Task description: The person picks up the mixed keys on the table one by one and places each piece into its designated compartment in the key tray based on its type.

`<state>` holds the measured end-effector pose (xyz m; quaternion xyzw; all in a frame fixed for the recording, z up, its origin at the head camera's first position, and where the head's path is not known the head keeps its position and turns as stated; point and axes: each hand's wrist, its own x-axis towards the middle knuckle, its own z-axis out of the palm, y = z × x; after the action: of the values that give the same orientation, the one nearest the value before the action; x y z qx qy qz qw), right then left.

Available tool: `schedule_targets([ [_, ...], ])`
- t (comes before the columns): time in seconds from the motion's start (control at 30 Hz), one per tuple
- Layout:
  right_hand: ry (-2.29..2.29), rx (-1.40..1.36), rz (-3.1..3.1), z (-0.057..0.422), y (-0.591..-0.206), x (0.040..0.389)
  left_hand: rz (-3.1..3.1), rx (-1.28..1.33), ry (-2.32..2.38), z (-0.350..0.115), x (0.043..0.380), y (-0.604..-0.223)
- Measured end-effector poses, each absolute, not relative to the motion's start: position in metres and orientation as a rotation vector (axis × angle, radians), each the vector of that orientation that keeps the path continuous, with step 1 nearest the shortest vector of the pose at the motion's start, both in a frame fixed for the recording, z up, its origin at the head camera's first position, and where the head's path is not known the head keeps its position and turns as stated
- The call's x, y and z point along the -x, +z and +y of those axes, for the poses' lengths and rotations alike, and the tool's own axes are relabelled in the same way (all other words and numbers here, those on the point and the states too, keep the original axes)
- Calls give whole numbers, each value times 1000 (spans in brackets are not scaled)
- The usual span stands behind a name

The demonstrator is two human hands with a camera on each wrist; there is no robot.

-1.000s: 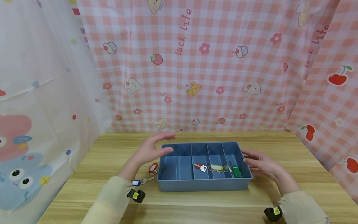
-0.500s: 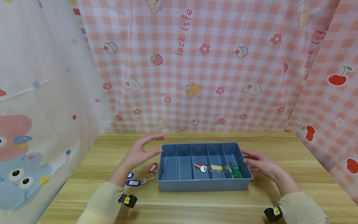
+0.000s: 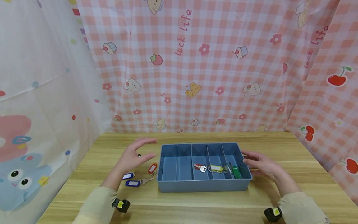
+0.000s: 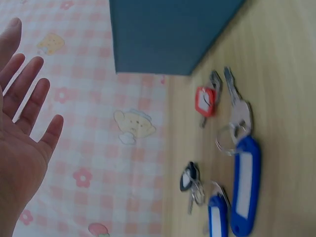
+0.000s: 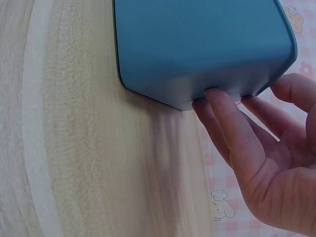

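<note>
A blue-grey tray (image 3: 204, 186) with five compartments sits on the table. My left hand (image 3: 131, 158), fingers apart and holding nothing, hovers left of it over the loose tagged keys. Those include a red-tagged key (image 3: 152, 168), a blue-tagged key (image 3: 133, 183), a second blue-tagged key (image 3: 128, 176) and a black-tagged key (image 4: 188, 177), mostly hidden by the hand in the head view. My right hand (image 3: 263, 165) touches the tray's right end with extended fingertips (image 5: 215, 94). Inside the tray lie a red-tagged key (image 3: 199, 168), a yellow-tagged key (image 3: 216, 168) and a green-tagged key (image 3: 236, 171).
Thin dividers (image 3: 176, 161) split the tray; the tagged keys lie in its middle and right compartments. The wooden table (image 3: 201, 211) reaches back to a pink checked cloth (image 3: 179, 112). A white printed cloth (image 3: 56, 93) hangs at the left.
My left hand has moved left and slightly toward me, away from the tray, uncovering the blue-tagged keys and part of the black one. My right hand and the tray stay in place.
</note>
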<state>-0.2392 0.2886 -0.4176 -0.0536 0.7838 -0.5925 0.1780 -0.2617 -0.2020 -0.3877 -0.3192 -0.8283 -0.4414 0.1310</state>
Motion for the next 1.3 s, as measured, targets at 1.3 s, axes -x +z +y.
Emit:
schedule_targets([
  [1.3,-1653,124,2247,288,-417,237,-2666,1119,-863,-231,276,-442],
])
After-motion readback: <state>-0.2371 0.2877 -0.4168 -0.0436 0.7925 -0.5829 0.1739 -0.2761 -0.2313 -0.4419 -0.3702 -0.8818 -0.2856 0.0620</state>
